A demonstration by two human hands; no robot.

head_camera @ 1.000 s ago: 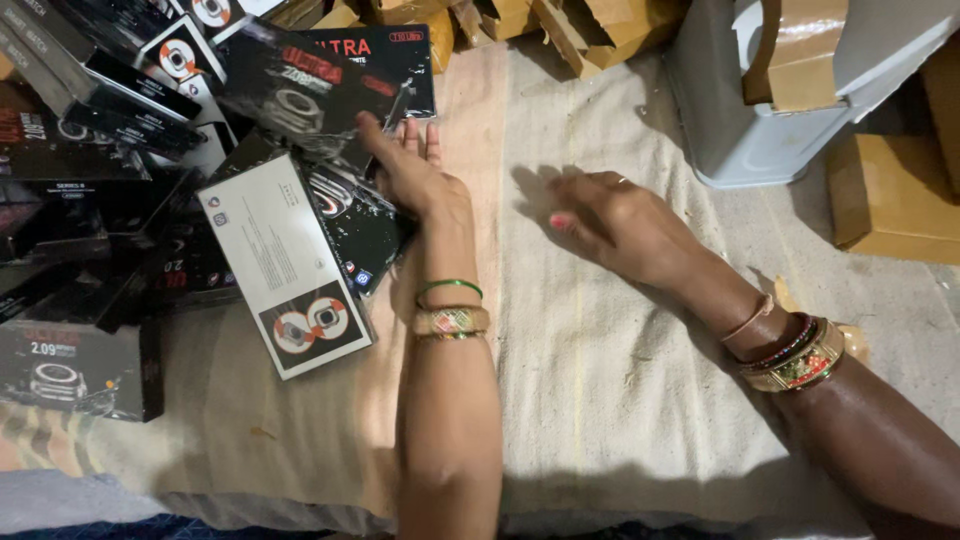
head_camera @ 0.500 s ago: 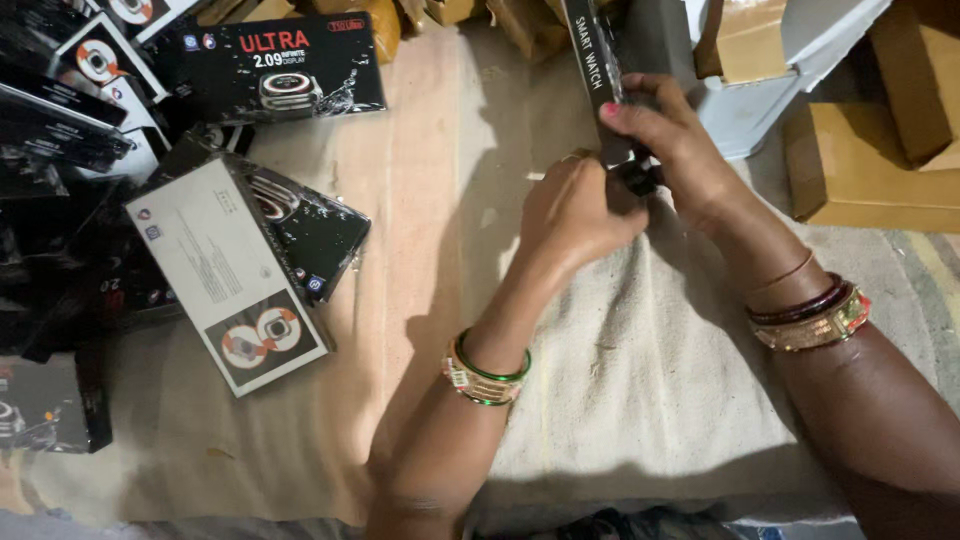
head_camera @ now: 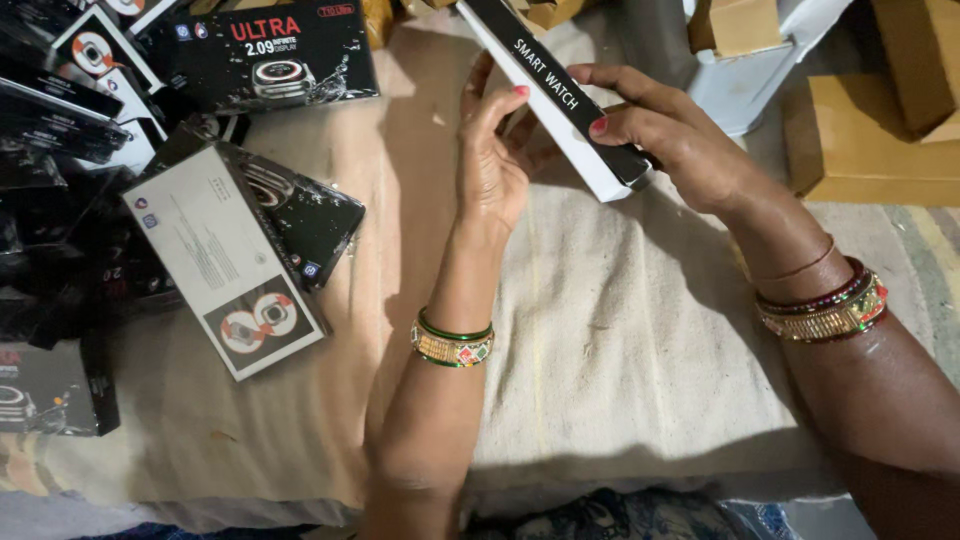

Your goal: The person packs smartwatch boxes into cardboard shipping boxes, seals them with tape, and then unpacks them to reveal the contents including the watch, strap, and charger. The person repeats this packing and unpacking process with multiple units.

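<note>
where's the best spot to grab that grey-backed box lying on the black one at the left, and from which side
Probably its long edges, near the middle, coming down from above. The grey-backed box lies flat, tilted diagonally, its upper part resting on a black box, its near corner on the cloth. Pinching across its narrow width looks easiest; its left side is crowded by other boxes. Both the left hand and right hand hold a long slim box.

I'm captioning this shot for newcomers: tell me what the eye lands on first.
Top centre, both hands hold a long black-and-white box tilted above the cloth: left hand on its near side, right hand gripping its lower end. A pile of black boxes crowds the left.
</note>
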